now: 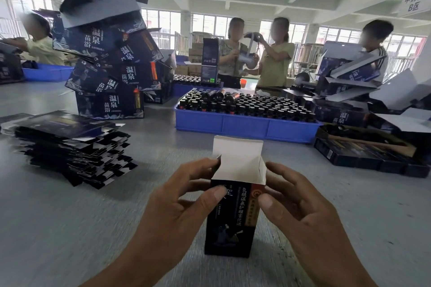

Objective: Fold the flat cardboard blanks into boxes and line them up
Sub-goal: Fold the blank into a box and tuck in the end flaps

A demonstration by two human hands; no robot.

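Observation:
A small dark box with a red label strip stands upright on the grey table, its white top flap raised and open. My left hand grips its left side, thumb on the front face and fingers at the top edge. On the right side my right hand holds it the same way, thumb near the red strip. A stack of flat dark blanks lies to the left on the table.
A blue tray full of dark bottles sits straight ahead. Large dark cartons are piled high at the back left; more open cartons lie at the right. Several people work at the far side.

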